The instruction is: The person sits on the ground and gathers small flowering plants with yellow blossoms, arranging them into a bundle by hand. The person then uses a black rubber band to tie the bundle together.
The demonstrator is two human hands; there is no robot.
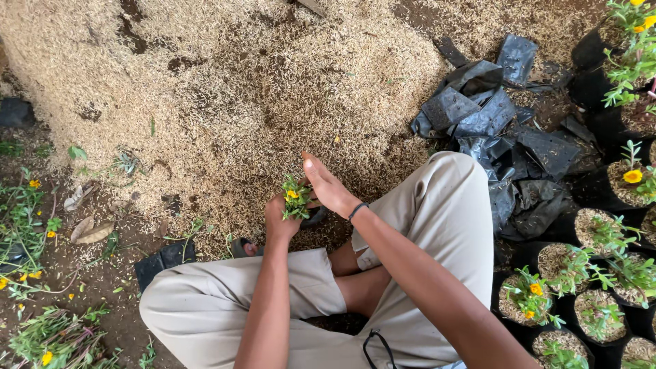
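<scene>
Husk heap [225, 89]: landmark, upper centre. Left of it, loose uprooted seedlings [27, 232] on soil. At its near edge, left hand [281, 222] closed around a small yellow-flowered seedling [296, 198]; a black bag possibly beneath, obscured. Beside, right hand [328, 186] flat, fingers extended, touching the seedling. Right of heap: empty black bags [492, 113], then filled potted seedlings [588, 273].

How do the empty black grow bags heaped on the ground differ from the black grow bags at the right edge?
The heaped bags lie flat and crumpled, overlapping loosely; the bags at the right stand upright, packed side by side. The heaped bags show nothing inside them; the standing ones are filled with husk and carry green plants, some with yellow flowers. Both are black plastic and rest on the ground.
</scene>
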